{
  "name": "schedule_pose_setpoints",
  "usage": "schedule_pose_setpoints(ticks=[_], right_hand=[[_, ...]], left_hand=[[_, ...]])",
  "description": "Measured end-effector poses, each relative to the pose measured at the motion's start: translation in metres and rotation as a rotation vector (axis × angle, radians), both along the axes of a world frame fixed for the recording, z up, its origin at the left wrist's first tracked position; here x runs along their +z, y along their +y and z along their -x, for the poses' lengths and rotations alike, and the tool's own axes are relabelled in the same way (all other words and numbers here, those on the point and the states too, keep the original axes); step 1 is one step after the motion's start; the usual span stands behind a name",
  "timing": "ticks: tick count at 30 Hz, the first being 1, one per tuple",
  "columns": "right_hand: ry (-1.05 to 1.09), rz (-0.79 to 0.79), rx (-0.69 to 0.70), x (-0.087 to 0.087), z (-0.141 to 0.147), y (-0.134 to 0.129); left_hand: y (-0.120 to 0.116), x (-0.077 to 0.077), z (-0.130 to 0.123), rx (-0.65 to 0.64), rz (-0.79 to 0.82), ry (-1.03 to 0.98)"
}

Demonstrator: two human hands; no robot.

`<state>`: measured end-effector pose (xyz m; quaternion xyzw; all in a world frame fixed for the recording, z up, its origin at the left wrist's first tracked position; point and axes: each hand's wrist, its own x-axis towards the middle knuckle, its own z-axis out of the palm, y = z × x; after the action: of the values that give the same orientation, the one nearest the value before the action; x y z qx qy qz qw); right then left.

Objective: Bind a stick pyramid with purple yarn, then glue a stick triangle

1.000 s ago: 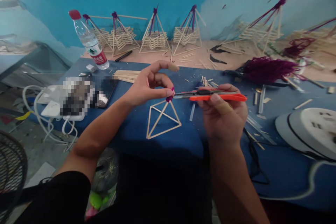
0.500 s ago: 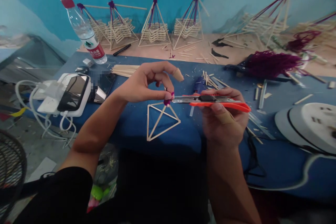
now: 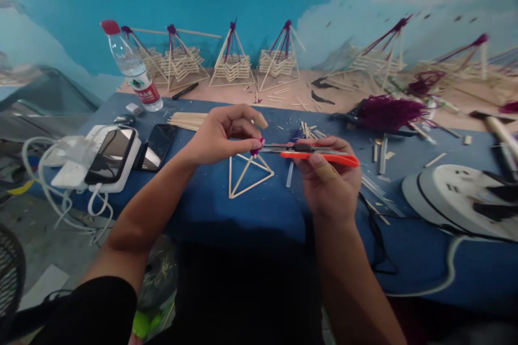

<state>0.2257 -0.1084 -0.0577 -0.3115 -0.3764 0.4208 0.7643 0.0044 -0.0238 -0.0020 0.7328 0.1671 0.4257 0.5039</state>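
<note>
My left hand (image 3: 229,135) pinches the purple yarn wrapping (image 3: 256,149) at the top of a small pyramid frame (image 3: 251,184) made of thin wooden sticks. Its thumb and a finger meet at the yarn, while another finger with a tan covering on its tip is raised. In my right hand (image 3: 332,178) is an orange utility knife (image 3: 319,155), held level with its blade out to the left. The blade's tip reaches the yarn beside my left thumb; whether it cuts in, I cannot tell.
Several finished stick pyramids (image 3: 230,64) stand along the wall. A water bottle (image 3: 140,78), a phone (image 3: 157,145) and a white power strip (image 3: 73,170) lie left. To the right are purple yarn (image 3: 390,110), loose sticks and a round white socket tower (image 3: 453,199).
The view has shifted, showing more wall above. Both hands keep their grips, and the knife blade stays against the yarn at the frame's top.
</note>
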Motion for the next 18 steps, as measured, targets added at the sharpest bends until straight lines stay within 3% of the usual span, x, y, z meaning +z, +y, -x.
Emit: schedule_pose_setpoints(ticks=[6,18], right_hand=[[0.074,0.054,0.018,-0.0067,-0.0021,0.0052],[0.103,0.090,-0.008,-0.0092,-0.0031,-0.0008]], left_hand=[[0.0030,-0.0031,-0.0010,0.037,0.082,-0.011],[0.0053,-0.0016,0.0014,-0.033,0.162,0.033]])
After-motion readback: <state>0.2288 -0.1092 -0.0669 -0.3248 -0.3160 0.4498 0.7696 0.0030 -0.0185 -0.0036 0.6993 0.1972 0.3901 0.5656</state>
